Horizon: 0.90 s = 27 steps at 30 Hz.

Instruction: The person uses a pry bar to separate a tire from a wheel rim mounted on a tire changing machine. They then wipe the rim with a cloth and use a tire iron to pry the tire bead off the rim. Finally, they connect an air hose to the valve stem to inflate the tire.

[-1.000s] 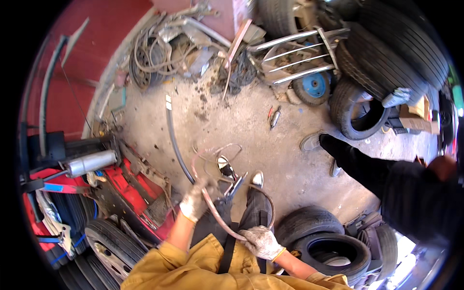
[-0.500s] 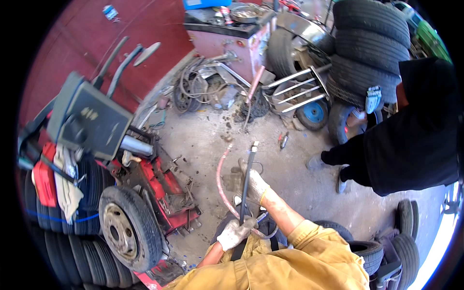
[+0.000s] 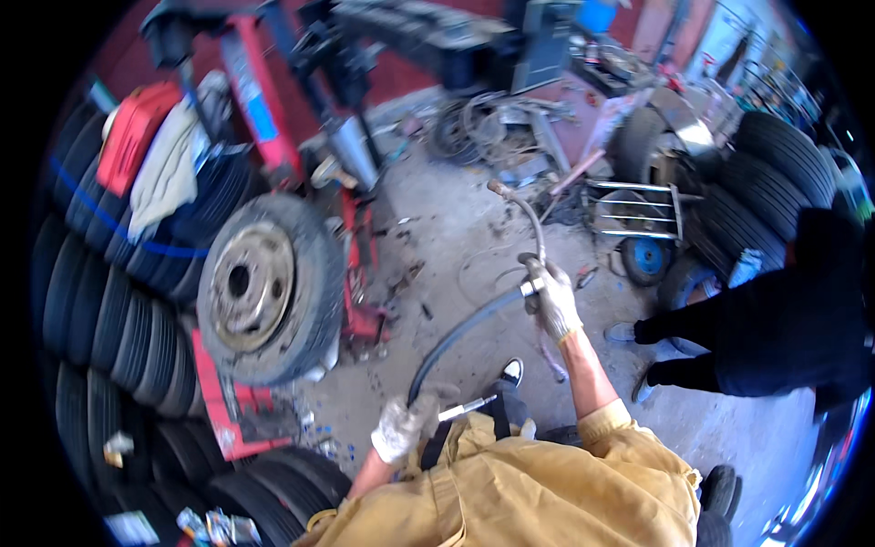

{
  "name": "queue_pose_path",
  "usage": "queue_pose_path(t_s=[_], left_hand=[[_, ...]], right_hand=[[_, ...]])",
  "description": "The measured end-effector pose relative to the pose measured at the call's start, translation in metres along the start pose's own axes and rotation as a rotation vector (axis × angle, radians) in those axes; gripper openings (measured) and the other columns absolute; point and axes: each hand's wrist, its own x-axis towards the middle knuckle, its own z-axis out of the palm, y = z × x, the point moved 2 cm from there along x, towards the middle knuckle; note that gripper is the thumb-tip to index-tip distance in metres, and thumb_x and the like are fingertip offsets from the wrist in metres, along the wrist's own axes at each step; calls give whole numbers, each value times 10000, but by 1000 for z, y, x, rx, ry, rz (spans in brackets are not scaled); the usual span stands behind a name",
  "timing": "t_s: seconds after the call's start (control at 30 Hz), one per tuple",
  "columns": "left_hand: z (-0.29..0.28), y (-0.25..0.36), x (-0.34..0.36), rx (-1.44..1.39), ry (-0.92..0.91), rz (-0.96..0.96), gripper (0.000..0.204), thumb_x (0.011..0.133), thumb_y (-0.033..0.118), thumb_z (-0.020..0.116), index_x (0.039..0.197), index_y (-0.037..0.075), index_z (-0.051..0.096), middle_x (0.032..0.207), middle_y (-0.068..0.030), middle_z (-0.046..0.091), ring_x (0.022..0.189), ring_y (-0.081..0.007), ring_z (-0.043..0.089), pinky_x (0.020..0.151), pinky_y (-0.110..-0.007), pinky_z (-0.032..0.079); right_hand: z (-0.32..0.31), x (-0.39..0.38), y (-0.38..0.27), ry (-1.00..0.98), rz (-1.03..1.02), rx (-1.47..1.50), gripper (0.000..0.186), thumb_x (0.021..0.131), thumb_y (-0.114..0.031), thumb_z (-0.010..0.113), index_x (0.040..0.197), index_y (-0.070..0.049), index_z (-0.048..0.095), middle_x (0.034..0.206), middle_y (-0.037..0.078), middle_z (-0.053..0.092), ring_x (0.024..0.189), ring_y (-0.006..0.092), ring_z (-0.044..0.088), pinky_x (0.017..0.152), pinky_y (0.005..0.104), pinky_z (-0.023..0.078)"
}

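A black rubber hose [image 3: 453, 339] arcs between my hands. My left hand [image 3: 401, 428], in a soiled white glove, is closed round its lower end; a thin silvery rod-like piece [image 3: 467, 407] sticks out beside those fingers. Farther forward, my right hand [image 3: 554, 301], also gloved, grips the hose near its pale metal end fitting [image 3: 532, 287]. From the same hand a greyish-pink hose [image 3: 532, 219] rises to a brownish fitting at its tip. More of that hose hangs below the right hand, with an end near my shoe. Motion blurs the fingers somewhat.
A wheel with a tyre [image 3: 273, 287] stands at left on a red machine [image 3: 223, 401], beside stacked tyres [image 3: 87, 301]. Ahead lie scrap and a metal rack [image 3: 635, 210]. A person in black [image 3: 775, 319] stands at right, near more stacked tyres [image 3: 775, 173].
My view has swung left. My right hand has lifted forward with the hoses, and the black hose, straight and upright before, now bends between my hands. The left hand keeps its grip.
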Motion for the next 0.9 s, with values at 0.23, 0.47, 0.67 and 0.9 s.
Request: queue_pose_path(t_s=[0.23,0.47,0.67,0.9], left_hand=[[-165,29,-138,-622,266,238,650,1024,610,442,1061,-7,645,511,69,271,404,-86,247,408,-287,232],[-303,50,-238,-736,276,674,615,1072,582,299,1132,62,620,488,94,207,353,-65,181,354,-264,210],[-345,68,-259,-816,166,793,617,1086,556,273,1182,48,609,492,93,234,354,-47,189,366,-246,227],[-363,93,-254,-757,253,767,599,1096,530,273,1145,47,622,474,99,246,346,-44,188,372,-242,205]], right_hand=[[151,-132,107,-283,-80,-260,445,926,-241,701,1274,26,620,817,15,611,651,77,539,588,227,431],[282,-166,90,-592,-19,-384,516,963,-288,688,1349,36,580,858,10,627,709,58,550,600,219,436],[353,-154,82,-630,10,-484,463,1024,-332,598,1319,24,585,731,-25,516,521,40,418,453,212,338],[363,-132,55,-904,73,-588,367,1002,-278,635,1221,16,657,691,-38,525,519,21,400,444,196,290]])
